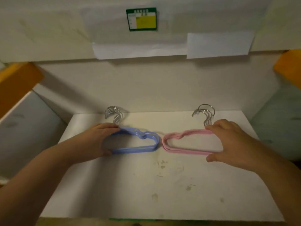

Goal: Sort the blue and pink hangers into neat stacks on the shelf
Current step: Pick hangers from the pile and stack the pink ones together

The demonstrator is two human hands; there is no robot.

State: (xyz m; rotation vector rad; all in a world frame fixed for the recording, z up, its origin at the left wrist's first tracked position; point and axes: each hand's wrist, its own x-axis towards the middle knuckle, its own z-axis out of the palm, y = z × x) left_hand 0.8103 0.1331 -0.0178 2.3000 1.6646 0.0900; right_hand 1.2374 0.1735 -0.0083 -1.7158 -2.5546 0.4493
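Observation:
A stack of several blue hangers (143, 144) lies flat on the white shelf surface (162, 185), its metal hooks pointing toward the back wall. My left hand (97, 141) grips the stack's left end, fingers on the top bar and thumb at the bottom bar. Just to the right lies a stack of pink hangers (182, 142), its hooks also toward the back. My right hand (228, 141) holds that stack's right end between fingers and thumb. The rounded ends of the two stacks nearly touch in the middle.
The shelf surface has smudges toward its front. A back wall rises behind the hooks with white paper sheets (218, 44) and a green and yellow label (141, 19) above. Orange brackets (16, 82) sit at both upper sides, with grey panels (24, 128) flanking the shelf.

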